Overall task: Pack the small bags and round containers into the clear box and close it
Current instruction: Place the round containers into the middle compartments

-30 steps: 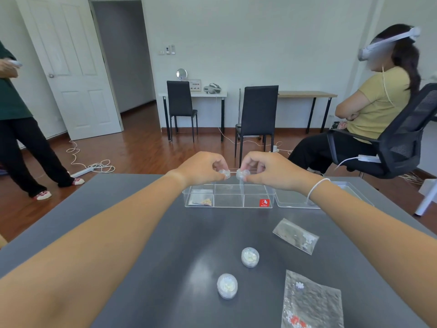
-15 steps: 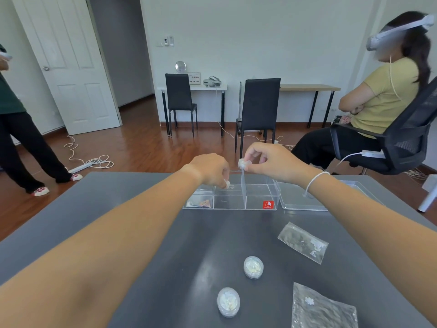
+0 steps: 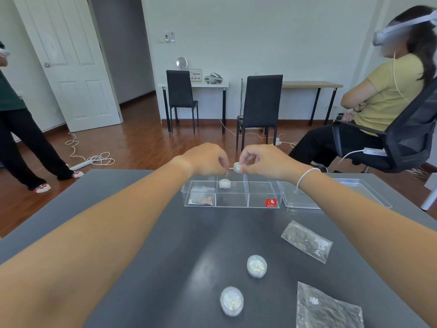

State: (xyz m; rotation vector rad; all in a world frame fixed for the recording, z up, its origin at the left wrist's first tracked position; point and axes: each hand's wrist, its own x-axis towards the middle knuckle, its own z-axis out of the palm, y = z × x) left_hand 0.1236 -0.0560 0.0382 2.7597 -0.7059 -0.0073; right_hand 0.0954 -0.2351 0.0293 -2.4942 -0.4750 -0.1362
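A clear divided box (image 3: 236,204) sits at the far side of the dark table. One round container (image 3: 224,183) lies in its back middle compartment, and a small bag (image 3: 203,200) lies in the front left one. My right hand (image 3: 260,162) pinches another round container (image 3: 237,167) above the box. My left hand (image 3: 208,159) hovers beside it, fingers curled, holding nothing. Two round containers (image 3: 257,266) (image 3: 231,301) and two small bags (image 3: 307,241) (image 3: 328,308) lie on the near table.
The box's clear lid (image 3: 335,195) lies flat to the right of the box. A seated person in an office chair (image 3: 402,129) is beyond the table's right corner. Another person (image 3: 21,138) stands at the left.
My left hand has let go of its round container, which now lies in the back middle compartment. My right hand still holds its container above the box.
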